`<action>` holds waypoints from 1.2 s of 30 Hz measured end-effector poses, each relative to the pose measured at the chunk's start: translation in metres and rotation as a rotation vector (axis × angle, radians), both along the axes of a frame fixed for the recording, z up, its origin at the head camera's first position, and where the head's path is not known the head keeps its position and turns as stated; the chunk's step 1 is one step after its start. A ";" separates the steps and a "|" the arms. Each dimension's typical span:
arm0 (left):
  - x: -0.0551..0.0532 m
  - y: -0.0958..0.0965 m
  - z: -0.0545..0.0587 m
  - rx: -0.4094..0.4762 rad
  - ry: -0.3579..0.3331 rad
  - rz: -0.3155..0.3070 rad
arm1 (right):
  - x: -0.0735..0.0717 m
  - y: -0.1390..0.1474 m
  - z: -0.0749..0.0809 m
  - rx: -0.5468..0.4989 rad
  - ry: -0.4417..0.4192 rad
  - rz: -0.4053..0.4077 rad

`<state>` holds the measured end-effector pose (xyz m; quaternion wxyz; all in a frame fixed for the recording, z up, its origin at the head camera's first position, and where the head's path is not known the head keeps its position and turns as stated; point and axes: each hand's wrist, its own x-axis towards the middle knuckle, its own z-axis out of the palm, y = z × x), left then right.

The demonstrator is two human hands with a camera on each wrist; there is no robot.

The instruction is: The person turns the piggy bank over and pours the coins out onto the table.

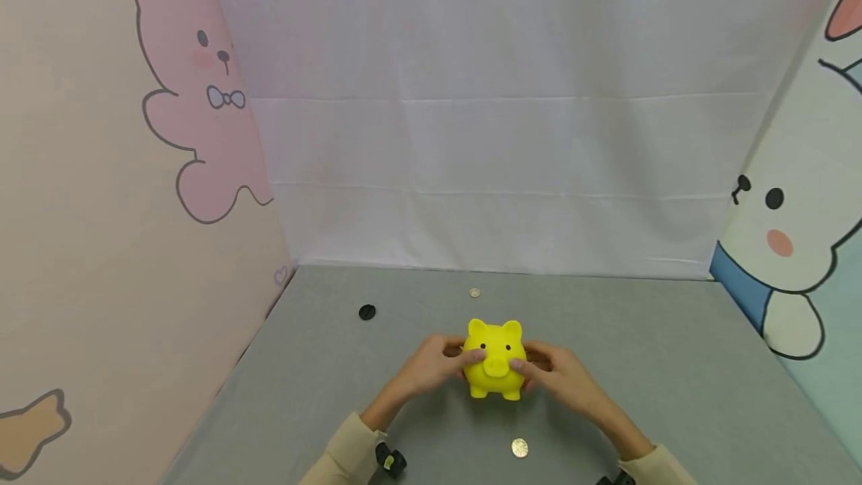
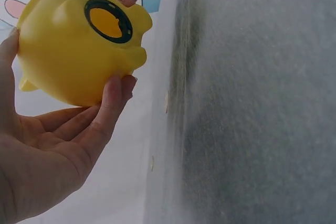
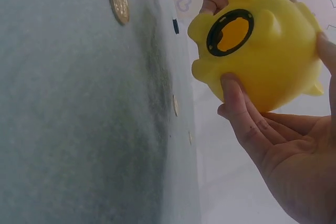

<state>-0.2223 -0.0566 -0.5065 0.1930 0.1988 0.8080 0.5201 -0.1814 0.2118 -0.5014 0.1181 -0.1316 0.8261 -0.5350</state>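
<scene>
Yellow and smooth, a piggy bank (image 1: 496, 364) sits between two hands at the middle of the grey bench (image 1: 673, 373), its snout toward the person. The left hand (image 1: 431, 367) and the right hand (image 1: 562, 376) each grasp one side, thumbs near the snout, fingers behind. Its underside is raised off the bench, and both wrist views show a black-rimmed opening (image 3: 230, 32) there.

Nearer the person lies a near coin (image 1: 519, 447), between the forearms; a far coin (image 1: 474, 293) rests behind the bank, close to the back edge. The right wrist view adds a middle coin (image 3: 175, 105) between those two in depth. Left of the far coin lies a black disc (image 1: 367, 312), well apart from the left hand. White cloth (image 1: 498, 148) borders the back edge. Broad grey margins separate both hands from the bench's side edges, widest on the right.
</scene>
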 end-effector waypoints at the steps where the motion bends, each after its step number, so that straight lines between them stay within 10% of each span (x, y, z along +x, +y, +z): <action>1: -0.001 -0.001 0.000 -0.007 0.008 -0.005 | 0.000 0.001 0.000 0.007 0.009 0.001; 14: 0.007 -0.006 0.000 0.056 0.221 -0.044 | 0.002 0.002 -0.010 0.047 0.386 0.039; 24: 0.008 -0.005 -0.003 0.085 0.688 0.002 | 0.000 -0.003 -0.008 0.031 0.849 0.008; 29: 0.006 -0.006 -0.003 0.095 0.667 -0.004 | 0.001 -0.008 -0.007 0.021 0.851 -0.022; 36: 0.005 -0.010 -0.001 0.141 0.469 -0.029 | 0.002 -0.008 -0.010 0.046 0.729 -0.020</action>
